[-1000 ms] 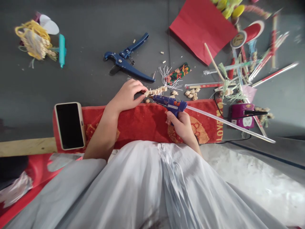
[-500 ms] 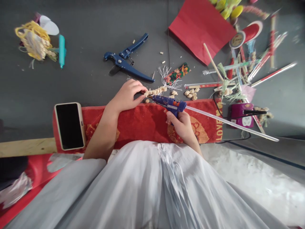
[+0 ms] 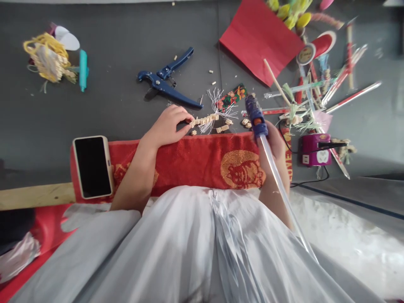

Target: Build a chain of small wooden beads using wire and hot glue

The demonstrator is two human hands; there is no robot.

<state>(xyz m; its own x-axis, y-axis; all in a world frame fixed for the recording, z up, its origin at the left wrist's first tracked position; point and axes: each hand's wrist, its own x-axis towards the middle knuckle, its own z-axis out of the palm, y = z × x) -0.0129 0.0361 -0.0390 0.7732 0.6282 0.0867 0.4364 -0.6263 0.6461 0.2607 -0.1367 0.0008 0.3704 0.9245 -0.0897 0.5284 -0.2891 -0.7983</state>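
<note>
My left hand point(image 3: 173, 125) pinches the left end of a strip of small pale pieces point(image 3: 205, 120) just beyond the red towel point(image 3: 189, 160). White threads point(image 3: 213, 93) spread around the strip's right end. My right hand point(image 3: 275, 141) is wrapped round a blue hot glue gun point(image 3: 256, 115), whose nozzle points away from me. Out of the gun's back a long clear glue stick point(image 3: 284, 198) slants down over my forearm. Between the hands lie loose pale pieces point(image 3: 222, 128) and a strip of green floral fabric point(image 3: 232, 97).
Blue cutters point(image 3: 167, 82) lie open beyond my left hand. A phone point(image 3: 93, 166) rests on the towel's left end. Red paper point(image 3: 261, 40), a ribbon spool point(image 3: 316, 47), several thin sticks and a purple socket block point(image 3: 315, 149) with a cable are on the right. Yellow cord point(image 3: 47, 54) lies far left.
My right hand has pulled the glue gun away from the strip to the right and turned its nozzle away from me. The glue stick swung downward. My left hand stayed in place.
</note>
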